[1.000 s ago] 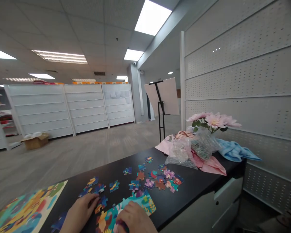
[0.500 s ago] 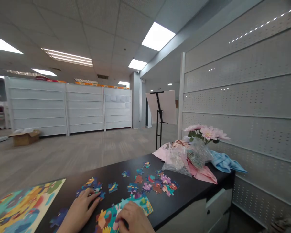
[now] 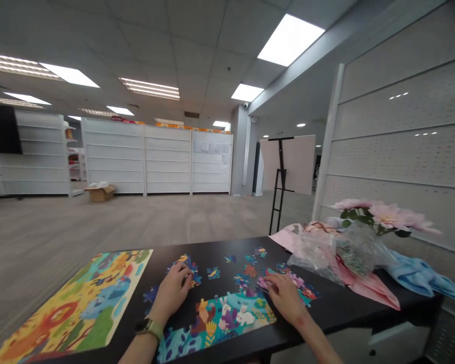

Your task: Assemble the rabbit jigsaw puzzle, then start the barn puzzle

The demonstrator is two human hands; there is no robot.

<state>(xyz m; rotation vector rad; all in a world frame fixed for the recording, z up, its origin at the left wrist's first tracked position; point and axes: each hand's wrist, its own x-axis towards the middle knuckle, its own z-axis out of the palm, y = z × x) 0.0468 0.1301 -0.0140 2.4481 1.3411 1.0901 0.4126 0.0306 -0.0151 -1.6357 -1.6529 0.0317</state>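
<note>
Pink flowers above clear plastic bags on pink cloth; blue fabric beside; easel, cardboard box beyond.

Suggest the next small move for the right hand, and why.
Probably slide the pink-purple jigsaw piece under the right hand toward the assembled puzzle section: the hand rests on that piece, and the section lies just beside it.

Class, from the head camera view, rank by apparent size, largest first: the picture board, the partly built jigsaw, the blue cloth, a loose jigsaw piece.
Largest to smallest:
1. picture board
2. partly built jigsaw
3. blue cloth
4. loose jigsaw piece

The cloth lies farther away, so its true rank is unsure.
</note>
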